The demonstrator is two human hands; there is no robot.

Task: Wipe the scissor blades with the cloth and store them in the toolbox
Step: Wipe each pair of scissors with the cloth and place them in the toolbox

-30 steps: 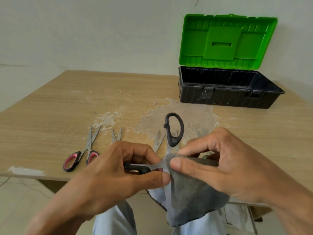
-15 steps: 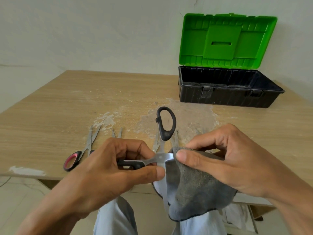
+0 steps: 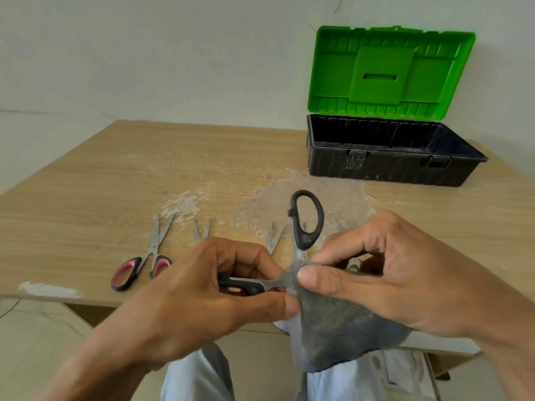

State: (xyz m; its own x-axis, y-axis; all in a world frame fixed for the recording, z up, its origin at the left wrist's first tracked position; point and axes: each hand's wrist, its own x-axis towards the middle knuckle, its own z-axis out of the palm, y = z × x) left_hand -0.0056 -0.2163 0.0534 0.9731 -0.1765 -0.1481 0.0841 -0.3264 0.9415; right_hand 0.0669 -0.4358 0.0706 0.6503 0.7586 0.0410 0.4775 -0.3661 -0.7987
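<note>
Grips a black plastic loop of the steel scissors (image 3: 304, 243) in the left hand (image 3: 202, 287), pinches the soft grey cloth (image 3: 341, 337) round a blade with the right hand (image 3: 390, 279), over the near edge of the wooden table (image 3: 115, 175); light, stiff, slick-bladed, likely safest held by the handles

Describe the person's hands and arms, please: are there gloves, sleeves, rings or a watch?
The left hand and the right hand are bare: no gloves, and no rings on the fingers that show. The left forearm and the right forearm are bare too, with no sleeve, watch or bracelet in view. Below them, the person wears light blue-grey trousers.
</note>
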